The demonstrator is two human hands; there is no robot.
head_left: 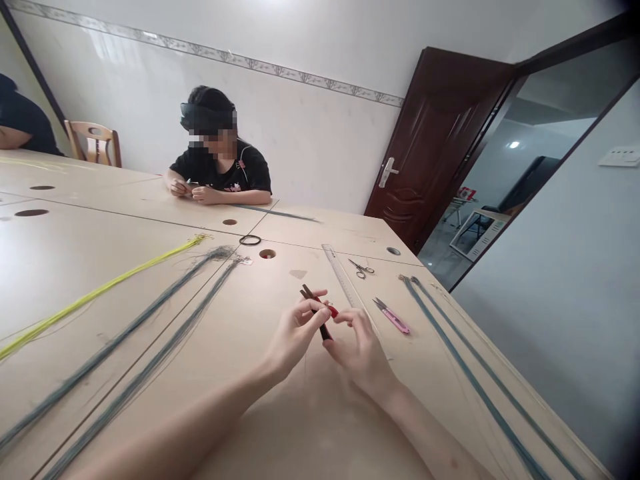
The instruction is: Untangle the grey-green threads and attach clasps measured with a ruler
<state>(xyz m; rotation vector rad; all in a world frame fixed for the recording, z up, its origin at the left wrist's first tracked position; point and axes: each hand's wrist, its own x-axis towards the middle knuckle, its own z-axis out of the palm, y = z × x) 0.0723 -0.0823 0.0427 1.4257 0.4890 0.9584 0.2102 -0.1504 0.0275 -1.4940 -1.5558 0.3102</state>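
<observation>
A pair of pliers with dark jaws and red-and-black handles is held above the table, its jaws pointing up and away from me. My right hand is closed around the handle end. The thumb and fingertips of my left hand are pinched together beside the handles; a tiny thing shows at the tips, too small to name. To the right of my hands lie pink thread snips, small scissors and a clear ruler.
Bundles of grey-blue strands and yellow strands stretch along the left; more blue-grey bundles lie right. A black ring sits near a table hole. A person sits across, hands on the table.
</observation>
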